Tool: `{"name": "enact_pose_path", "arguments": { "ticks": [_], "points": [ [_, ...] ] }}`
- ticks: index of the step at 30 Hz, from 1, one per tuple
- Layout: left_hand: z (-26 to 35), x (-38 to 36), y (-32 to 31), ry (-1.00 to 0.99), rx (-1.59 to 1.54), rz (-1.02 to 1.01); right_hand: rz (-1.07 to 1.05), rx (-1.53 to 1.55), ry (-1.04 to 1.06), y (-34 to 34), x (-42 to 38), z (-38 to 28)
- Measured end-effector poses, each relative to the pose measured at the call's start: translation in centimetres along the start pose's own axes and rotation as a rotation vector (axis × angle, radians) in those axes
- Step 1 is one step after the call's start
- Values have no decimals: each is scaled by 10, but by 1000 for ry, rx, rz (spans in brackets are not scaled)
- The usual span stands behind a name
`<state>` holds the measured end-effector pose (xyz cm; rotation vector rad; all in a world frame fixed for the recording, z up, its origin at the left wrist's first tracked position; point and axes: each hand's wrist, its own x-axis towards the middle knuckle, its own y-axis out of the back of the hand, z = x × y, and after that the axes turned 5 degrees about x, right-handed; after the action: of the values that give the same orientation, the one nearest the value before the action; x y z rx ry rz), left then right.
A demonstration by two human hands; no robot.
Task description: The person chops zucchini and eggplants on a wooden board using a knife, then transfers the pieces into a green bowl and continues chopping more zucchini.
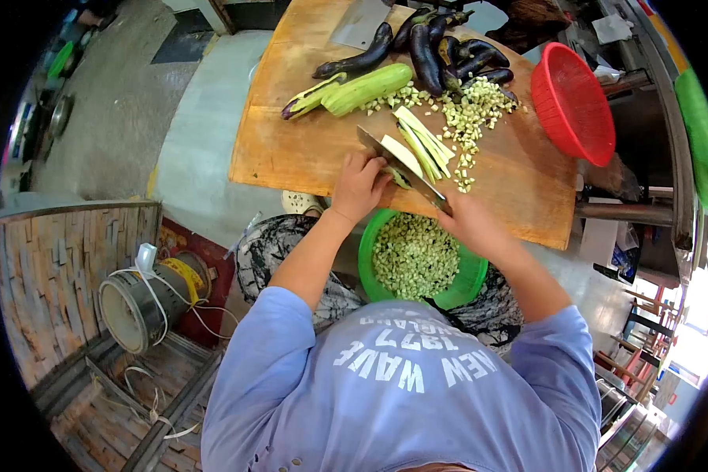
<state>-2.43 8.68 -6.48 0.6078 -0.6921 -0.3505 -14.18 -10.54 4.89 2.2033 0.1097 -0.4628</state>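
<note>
My right hand [472, 223] grips the handle of a kitchen knife [401, 167], whose long blade lies slantwise over the wooden cutting board [519, 200]. Left of the blade, my left hand [359, 187] has its fingers curled on a piece of peeled eggplant [399, 178], which they partly hide. On the blade's far side lie pale eggplant strips [426, 143]. A heap of diced eggplant [476, 114] spreads behind and to the right of them. Two peeled green eggplants [368, 89] rest farther back on the left, close to several unpeeled dark ones [426, 59].
Below the board's near edge, between my knees, a green basin [470, 285] holds diced eggplant. A red plastic basket [570, 102] leans at the board's right side. Another wide blade [359, 23] lies at the far edge. A metal cylinder with cables [126, 313] stands at left.
</note>
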Motion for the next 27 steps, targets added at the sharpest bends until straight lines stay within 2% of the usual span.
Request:
{"name": "enact_pose_path", "arguments": {
  "ticks": [2, 5, 9, 12, 17, 21, 24, 27],
  "points": [
    [-1, 2, 0, -13, 12, 2, 19, -19, -15, -19, 15, 0],
    [-2, -2, -2, -9, 16, 22, 120, 110, 55, -27, 15, 5],
    [-5, 1, -6, -16, 8, 78, 105, 186, -49, -12, 4, -2],
    [-5, -3, -6, 24, 13, 59, 50, 162, -16, 10, -10, -24],
    [-6, -3, -8, 27, -1, 86, -37, 26, -35, 15, -9, -7],
    [-5, -2, -5, 30, 22, 63, -66, 70, -26, 8, 6, -8],
    [-4, 0, -5, 18, 40, 39, 32, 59, 29, -24, 22, 5],
    [-6, 2, -8, -33, 71, -9, 70, 264, -92, -24, 21, 10]
  ]
}}
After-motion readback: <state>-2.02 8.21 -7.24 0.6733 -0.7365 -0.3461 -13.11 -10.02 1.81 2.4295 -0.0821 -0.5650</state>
